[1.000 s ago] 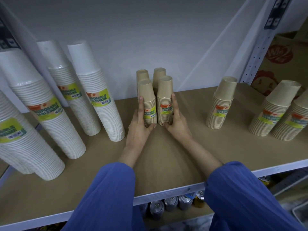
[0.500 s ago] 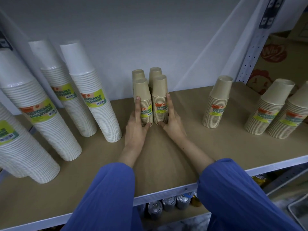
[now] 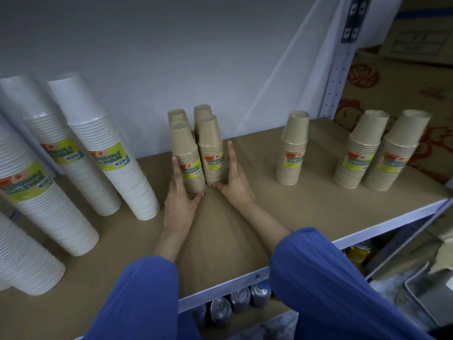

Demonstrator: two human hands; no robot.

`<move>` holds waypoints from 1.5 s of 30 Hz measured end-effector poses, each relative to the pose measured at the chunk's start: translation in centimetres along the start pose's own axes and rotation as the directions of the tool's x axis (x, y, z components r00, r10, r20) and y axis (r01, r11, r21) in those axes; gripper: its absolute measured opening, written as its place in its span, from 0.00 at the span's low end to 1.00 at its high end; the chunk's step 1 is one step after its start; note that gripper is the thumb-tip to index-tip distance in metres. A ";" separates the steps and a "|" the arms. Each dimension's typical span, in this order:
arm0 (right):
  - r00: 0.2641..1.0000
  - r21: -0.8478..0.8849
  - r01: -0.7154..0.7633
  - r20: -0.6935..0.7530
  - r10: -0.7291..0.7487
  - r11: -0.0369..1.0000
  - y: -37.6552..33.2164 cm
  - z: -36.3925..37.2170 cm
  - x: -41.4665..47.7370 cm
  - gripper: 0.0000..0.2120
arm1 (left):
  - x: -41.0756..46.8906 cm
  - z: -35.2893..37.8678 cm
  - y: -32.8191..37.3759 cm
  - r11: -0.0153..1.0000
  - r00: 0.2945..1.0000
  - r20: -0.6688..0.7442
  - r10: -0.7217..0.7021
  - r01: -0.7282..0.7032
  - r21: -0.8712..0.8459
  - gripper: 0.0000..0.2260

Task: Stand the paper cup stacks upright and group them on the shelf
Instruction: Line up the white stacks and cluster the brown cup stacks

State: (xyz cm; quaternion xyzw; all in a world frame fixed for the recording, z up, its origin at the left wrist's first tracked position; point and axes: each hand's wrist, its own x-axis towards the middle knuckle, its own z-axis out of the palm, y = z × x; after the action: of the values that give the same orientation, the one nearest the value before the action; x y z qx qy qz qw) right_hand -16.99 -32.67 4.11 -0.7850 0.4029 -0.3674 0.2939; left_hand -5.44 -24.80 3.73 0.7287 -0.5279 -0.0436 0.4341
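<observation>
Now bracing the four brown cup stacks (image 3: 196, 153) mid-shelf (image 3: 318, 207), all upright, close to the back wall. Left grip (image 3: 180, 200) flat against one flank, right grip (image 3: 236, 182) just beside the other with thumb at the base; fingers straight, clamped on nothing. Could tip the front pair with an uneven shove, knocking over the rear two. Nested mouth-down, holding only one another.

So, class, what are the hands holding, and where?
Nothing is gripped: the left hand and right hand, fingers straight, rest against the lower sides of the brown paper cup stacks.
</observation>
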 end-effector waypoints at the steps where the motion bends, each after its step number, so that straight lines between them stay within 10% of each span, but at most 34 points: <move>1: 1.000 0.003 -0.015 0.006 0.015 1.000 0.0 -0.1 -0.3 0.48 | -0.4 0.0 0.0 1.000 1.000 -0.001 -0.006 0.006 -0.007 0.46; 12: 0.930 -0.111 -0.047 -0.368 0.003 0.993 3.1 -8.7 -7.4 0.22 | -4.2 2.7 6.9 0.983 0.981 -0.059 0.185 -0.186 -0.009 0.38; 20: 0.761 -0.215 -0.187 -0.649 0.003 0.959 6.0 -16.8 -8.9 0.32 | -2.6 7.6 12.2 0.968 0.971 0.036 0.235 -0.231 -0.097 0.38; 45: 0.817 -0.305 -0.236 -0.577 0.018 0.923 7.9 -19.6 -4.0 0.41 | 1.2 11.0 16.2 0.975 0.968 0.129 0.217 -0.209 -0.071 0.41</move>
State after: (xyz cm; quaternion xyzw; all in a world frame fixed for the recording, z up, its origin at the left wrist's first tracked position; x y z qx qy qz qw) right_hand -37.83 -36.47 7.71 -0.6525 0.5844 -0.4811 0.0361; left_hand -22.50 -33.30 8.33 0.6504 -0.6300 -0.0612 0.4200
